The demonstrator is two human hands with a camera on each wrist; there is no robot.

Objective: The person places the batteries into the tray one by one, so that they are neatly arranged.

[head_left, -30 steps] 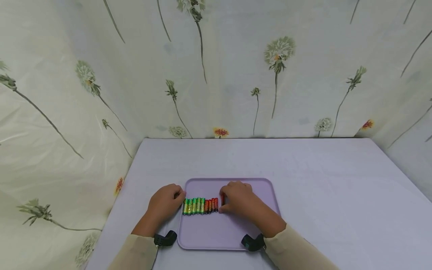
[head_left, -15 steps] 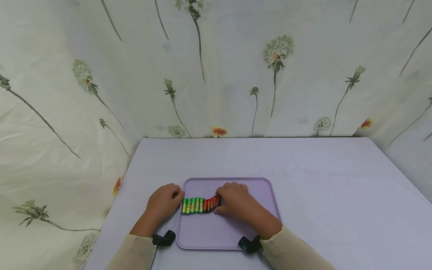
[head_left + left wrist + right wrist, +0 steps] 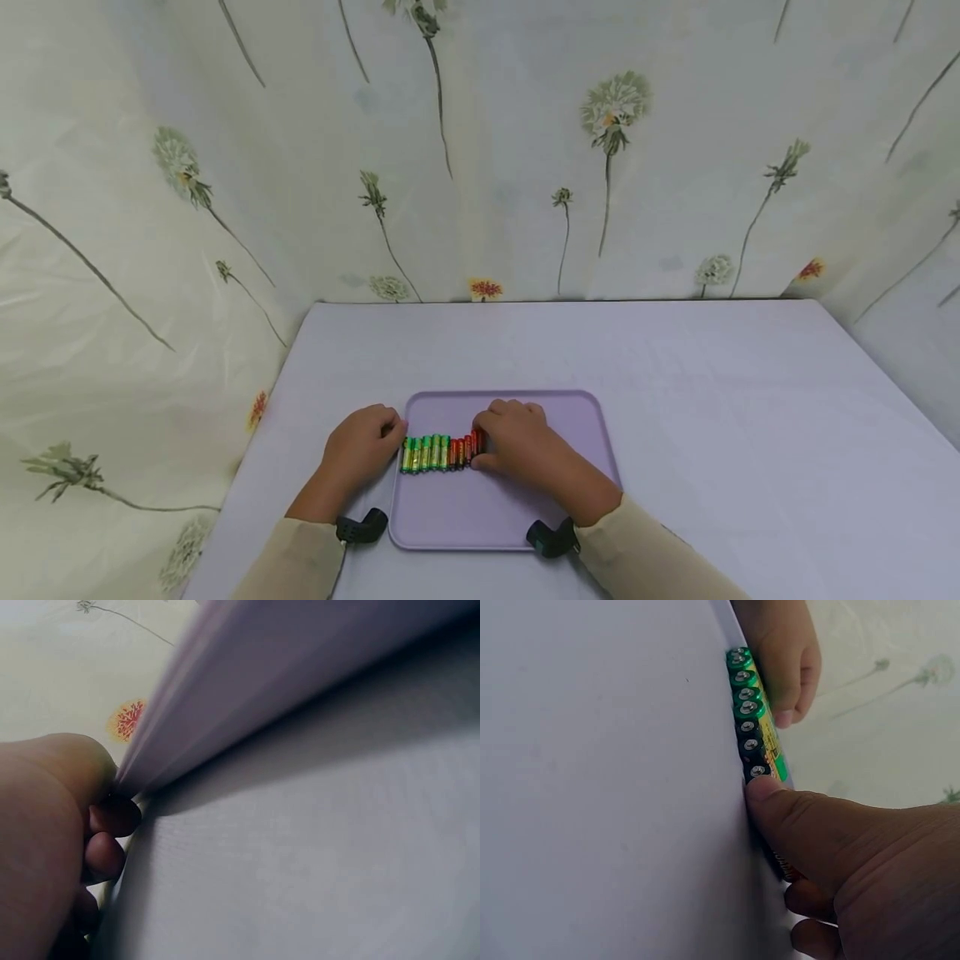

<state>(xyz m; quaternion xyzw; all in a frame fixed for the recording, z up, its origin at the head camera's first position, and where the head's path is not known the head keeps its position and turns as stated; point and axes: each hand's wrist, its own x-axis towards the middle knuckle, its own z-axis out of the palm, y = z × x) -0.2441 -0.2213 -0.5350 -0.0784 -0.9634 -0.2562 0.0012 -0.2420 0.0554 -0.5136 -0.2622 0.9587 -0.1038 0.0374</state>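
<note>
On a lilac tray (image 3: 450,521), several green-and-yellow batteries (image 3: 425,455) stand side by side in a row, continued by several red-and-black batteries (image 3: 459,453). My right hand (image 3: 521,442) pinches a red battery (image 3: 481,439) at the row's right end. In the right wrist view, my thumb presses its near end and the dark barrel (image 3: 780,862) shows below the thumb. My left hand (image 3: 363,442) grips the tray's left rim beside the first green battery. The left wrist view has the thumb (image 3: 82,761) at the rim and curled fingers (image 3: 106,851) below.
A white cloth-covered table (image 3: 712,417) extends around the tray. Behind and to the left hangs a flower-printed curtain (image 3: 510,167). Black wrist cameras (image 3: 362,527) are strapped to both wrists, the right one overlapping the tray's front edge in the head view.
My right hand has moved left with its red battery, closing the gap to the row's right end. My left hand has stayed at the tray's left rim.
</note>
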